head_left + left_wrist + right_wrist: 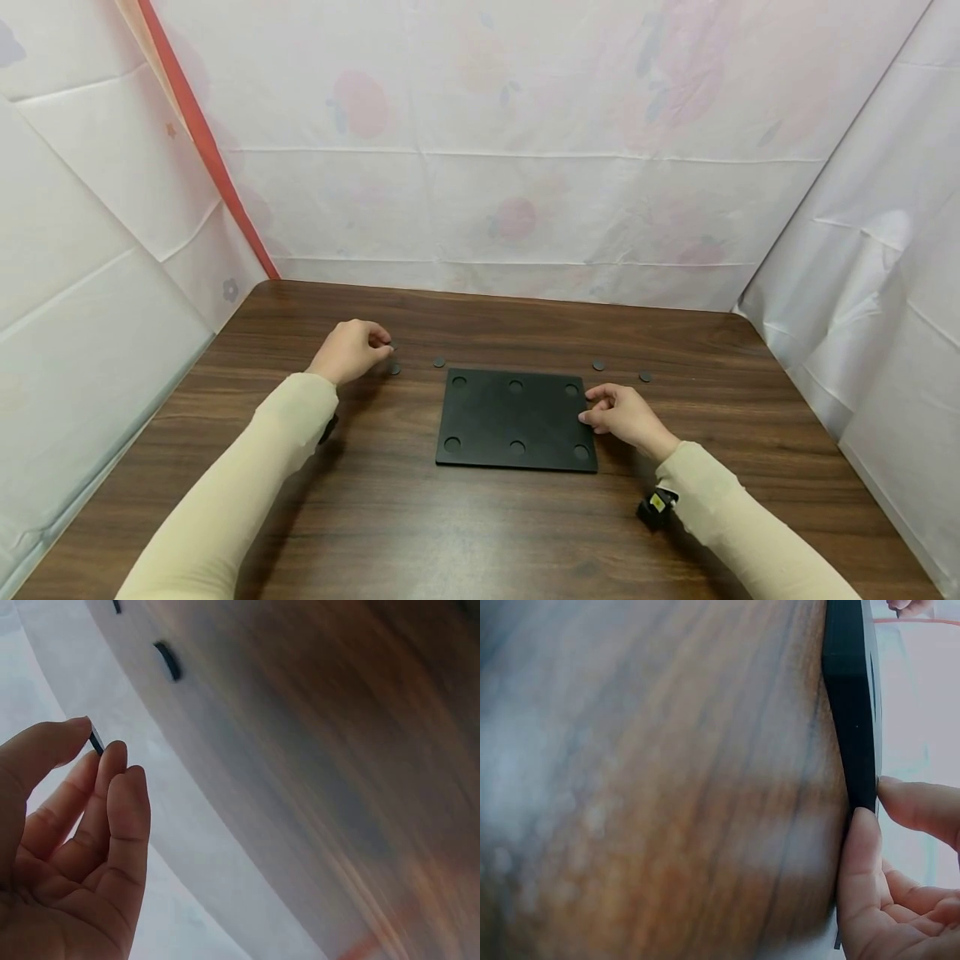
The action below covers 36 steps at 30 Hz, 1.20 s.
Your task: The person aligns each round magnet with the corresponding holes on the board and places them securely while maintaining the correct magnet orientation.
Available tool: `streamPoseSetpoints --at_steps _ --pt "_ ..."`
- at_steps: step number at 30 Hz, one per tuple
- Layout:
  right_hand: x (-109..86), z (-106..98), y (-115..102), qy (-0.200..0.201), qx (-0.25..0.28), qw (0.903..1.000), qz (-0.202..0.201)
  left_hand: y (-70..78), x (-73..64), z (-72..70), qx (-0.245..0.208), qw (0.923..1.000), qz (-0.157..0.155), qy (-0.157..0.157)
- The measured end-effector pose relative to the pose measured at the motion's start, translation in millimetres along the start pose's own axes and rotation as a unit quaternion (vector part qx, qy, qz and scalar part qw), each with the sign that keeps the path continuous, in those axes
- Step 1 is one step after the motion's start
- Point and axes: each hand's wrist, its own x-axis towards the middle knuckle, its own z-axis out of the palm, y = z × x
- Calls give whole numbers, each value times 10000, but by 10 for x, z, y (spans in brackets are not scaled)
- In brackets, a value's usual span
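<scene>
Board [517, 417] gripped by its edge, disc [97, 741] pinched!
On the desk [390, 533], the board, probably stiff, is held at its right side by the right hand [628, 418]; farther off, the disc, likely light, rigid and best taken by its rim, is pinched between the left hand's [351, 350] fingers, near loose discs [438, 362].

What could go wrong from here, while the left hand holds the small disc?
The held disc may slip, since the left hand pinches it only between its fingertips. The board might shift if the right hand, touching its right edge, pushes. Another disc, lying on the table close to the left hand, could be knocked aside.
</scene>
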Motion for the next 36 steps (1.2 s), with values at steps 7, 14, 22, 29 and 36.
streamPoseSetpoints --at_steps 7,14,22,29,36 --pt "5 0 4 -8 -31 10000 -28 123 -34 70 -160 9998 97 -2" --pt "11 -2 12 -24 16 10000 2 226 -69 145 -320 9991 257 -61" --pt "26 -2 29 -11 -2 10000 24 327 -90 259 -299 9985 451 -85" --pt "30 0 36 -7 -48 10000 17 424 -74 359 -345 9978 538 -194" --pt "20 7 19 -38 -58 10000 37 495 -81 455 -268 9971 585 -416"
